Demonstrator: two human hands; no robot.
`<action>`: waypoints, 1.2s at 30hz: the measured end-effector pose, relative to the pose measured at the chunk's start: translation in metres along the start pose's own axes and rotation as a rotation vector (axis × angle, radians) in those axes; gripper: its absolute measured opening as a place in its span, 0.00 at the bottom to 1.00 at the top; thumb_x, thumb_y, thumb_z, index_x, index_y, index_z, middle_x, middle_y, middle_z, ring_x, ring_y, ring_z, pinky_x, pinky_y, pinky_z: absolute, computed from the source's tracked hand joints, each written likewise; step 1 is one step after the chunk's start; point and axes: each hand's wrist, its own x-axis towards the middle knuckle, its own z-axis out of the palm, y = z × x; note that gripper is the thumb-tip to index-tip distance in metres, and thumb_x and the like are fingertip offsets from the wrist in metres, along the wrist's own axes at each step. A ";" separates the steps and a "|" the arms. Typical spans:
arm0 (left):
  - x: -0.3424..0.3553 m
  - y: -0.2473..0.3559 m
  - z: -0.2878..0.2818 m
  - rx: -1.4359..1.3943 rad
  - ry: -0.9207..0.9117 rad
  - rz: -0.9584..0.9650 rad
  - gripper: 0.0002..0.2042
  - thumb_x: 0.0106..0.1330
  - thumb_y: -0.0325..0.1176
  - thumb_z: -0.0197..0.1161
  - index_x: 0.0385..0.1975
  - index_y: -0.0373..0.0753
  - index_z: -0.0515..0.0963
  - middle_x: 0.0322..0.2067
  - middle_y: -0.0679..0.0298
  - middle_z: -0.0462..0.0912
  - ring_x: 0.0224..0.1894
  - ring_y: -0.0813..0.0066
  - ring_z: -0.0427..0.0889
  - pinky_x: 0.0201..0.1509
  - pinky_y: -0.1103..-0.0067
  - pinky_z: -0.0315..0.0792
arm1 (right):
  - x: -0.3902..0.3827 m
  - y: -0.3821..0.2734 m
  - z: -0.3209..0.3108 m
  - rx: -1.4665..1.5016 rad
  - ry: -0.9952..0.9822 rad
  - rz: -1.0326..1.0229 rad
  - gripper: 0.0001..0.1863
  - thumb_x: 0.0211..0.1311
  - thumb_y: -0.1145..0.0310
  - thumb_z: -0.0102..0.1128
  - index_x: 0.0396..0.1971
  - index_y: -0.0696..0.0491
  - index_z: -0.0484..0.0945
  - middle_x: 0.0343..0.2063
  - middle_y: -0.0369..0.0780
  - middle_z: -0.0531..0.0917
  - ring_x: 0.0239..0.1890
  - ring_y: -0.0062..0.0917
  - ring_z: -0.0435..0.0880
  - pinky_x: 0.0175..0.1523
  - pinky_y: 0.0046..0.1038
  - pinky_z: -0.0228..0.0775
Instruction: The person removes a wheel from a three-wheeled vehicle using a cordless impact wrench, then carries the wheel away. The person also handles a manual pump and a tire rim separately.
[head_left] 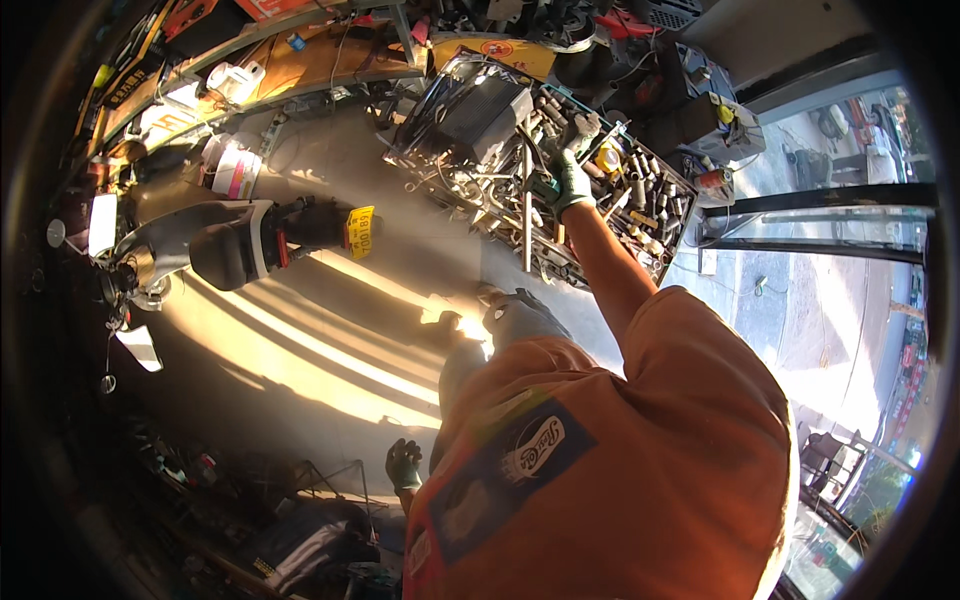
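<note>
My right hand (571, 180), in a grey-green work glove, reaches over a metal tool tray (527, 235). It is among many sockets (640, 190) and other small metal parts. Its fingers merge with the clutter, so whether they grip anything is unclear. A yellow round item (608, 157) lies just right of that hand. Wrenches (480, 190) are heaped in the left part of the tray, beside a dark box-shaped case (470, 110). Low at my left side hangs my left hand (404, 465), also gloved, its fingers loosely bent and apart with nothing visible in them.
A scooter (230, 245) with a yellow plate stands to the left on the sunlit floor (330, 330). A wooden workbench (330, 60) runs along the far side, with a white bucket (232, 170) near it. Glass doors (820, 215) are at the right. Dark clutter (310, 545) fills the lower left.
</note>
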 end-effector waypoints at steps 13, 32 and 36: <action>0.166 0.113 0.056 0.578 -0.315 -0.006 0.15 0.59 0.29 0.56 0.14 0.47 0.59 0.11 0.68 0.56 0.11 0.75 0.54 0.14 0.76 0.49 | -0.335 -0.085 -0.122 -0.756 0.259 -1.168 0.23 0.48 0.68 0.64 0.46 0.58 0.73 0.31 0.33 0.76 0.33 0.19 0.74 0.39 0.22 0.68; 0.048 -0.156 0.382 1.146 -0.658 -0.096 0.12 0.68 0.39 0.53 0.45 0.40 0.73 0.32 0.59 0.81 0.26 0.66 0.81 0.25 0.71 0.74 | -0.593 -0.165 -0.453 -1.776 0.823 -1.014 0.21 0.62 0.69 0.54 0.55 0.56 0.69 0.47 0.43 0.78 0.51 0.32 0.78 0.55 0.36 0.72; -0.053 -0.248 0.479 1.568 -0.931 0.133 0.13 0.69 0.37 0.52 0.48 0.38 0.72 0.36 0.58 0.81 0.27 0.68 0.82 0.28 0.73 0.77 | -0.600 -0.167 -0.549 0.405 0.367 -0.648 0.18 0.69 0.64 0.48 0.50 0.63 0.70 0.41 0.45 0.80 0.39 0.30 0.83 0.42 0.29 0.79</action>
